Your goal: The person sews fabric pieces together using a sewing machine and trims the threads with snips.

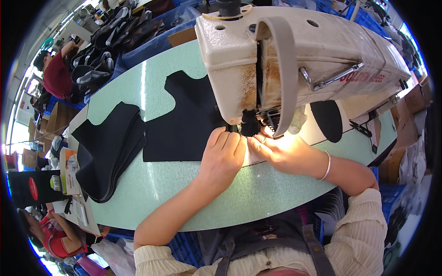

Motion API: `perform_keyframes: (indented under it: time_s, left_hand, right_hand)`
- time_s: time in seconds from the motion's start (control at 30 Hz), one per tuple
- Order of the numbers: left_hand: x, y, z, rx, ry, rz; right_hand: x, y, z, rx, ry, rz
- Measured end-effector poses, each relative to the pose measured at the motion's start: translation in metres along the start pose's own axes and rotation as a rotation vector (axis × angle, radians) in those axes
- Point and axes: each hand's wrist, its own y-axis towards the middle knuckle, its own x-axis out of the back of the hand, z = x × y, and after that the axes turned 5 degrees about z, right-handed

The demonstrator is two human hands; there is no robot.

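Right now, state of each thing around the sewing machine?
Left hand: fingers bent, grip unclear
Right hand: fingertips near needle area, grip unclear
Sewing machine: lit underneath, running or not unclear
Black panel: flat, partly hidden
Black stack: layered, bowed
Black oval: lying flat
Bangle: on right wrist

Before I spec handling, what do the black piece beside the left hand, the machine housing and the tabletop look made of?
Black piece beside the left hand: likely fabric or thin foam sheet; matte, even black, clean-cut edges.
Machine housing: probably painted metal; glossy cream with highlights, rust-like brown staining.
Tabletop: perhaps laminate; pale green, finely mottled, streaked with glare.
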Motion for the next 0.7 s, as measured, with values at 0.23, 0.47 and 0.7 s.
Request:
perform_keyframes:
  time_s: [0.23,0.47,0.7]
  left_hand:
    - [0.005,0.001,-0.002,-0.006,0.026,0.009]
    - [0.038,0.001,0.032,-0.024,-0.036,0.087]
    - [0.034,-0.002,0.028,-0.176,-0.199,0.230]
  right_hand:
    - [0.004,0.006,0.003,0.001,-0.010,-0.094]
    - [0.019,-0.001,-0.057,-0.117,0.170,-0.255]
    - [0.022,0.005,-0.044,-0.167,0.463,-0.089]
